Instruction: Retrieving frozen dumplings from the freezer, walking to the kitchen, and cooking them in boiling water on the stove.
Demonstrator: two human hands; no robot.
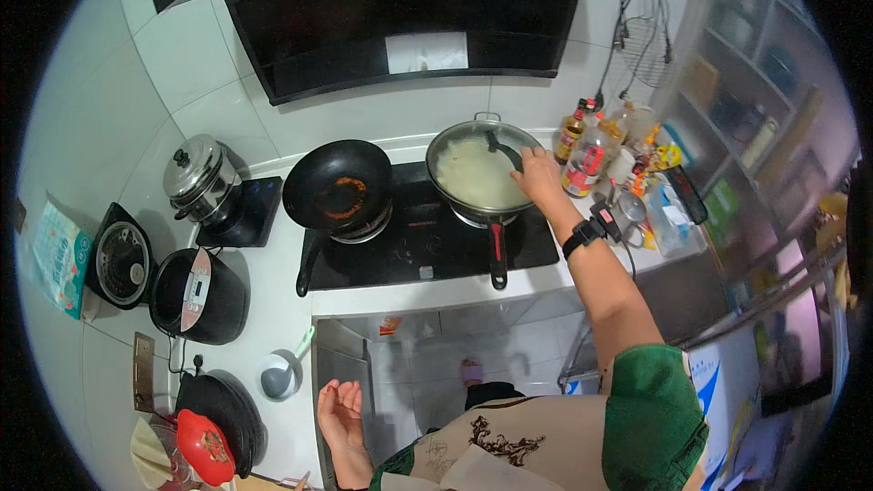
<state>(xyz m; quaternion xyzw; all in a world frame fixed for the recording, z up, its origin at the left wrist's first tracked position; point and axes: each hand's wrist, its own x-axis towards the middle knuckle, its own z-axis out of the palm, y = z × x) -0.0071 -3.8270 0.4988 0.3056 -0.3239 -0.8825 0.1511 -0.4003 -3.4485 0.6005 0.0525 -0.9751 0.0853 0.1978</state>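
My right hand (537, 172) has its fingers and thumb around the right end of a curved black handle (503, 149). The handle sits on what looks like a clear glass lid (458, 134) with a metal rim, covering a pan on the right burner. Pale, cloudy contents show through the glass. The pan's black and red handle (498, 256) points toward me. My left hand (343, 412) hangs low in front of the counter edge, palm up, fingers loosely curled and nothing in it. A black wok (337, 181) with orange-brown residue rests on the left burner.
Bottles (571, 131) and condiments crowd the counter right of the black gas hob (423, 252). On the left stand a steel pot (198, 174), an open rice cooker (228, 300), a ladle in a small bowl (277, 378) and a red bowl (203, 447). A range hood (409, 7) hangs above.
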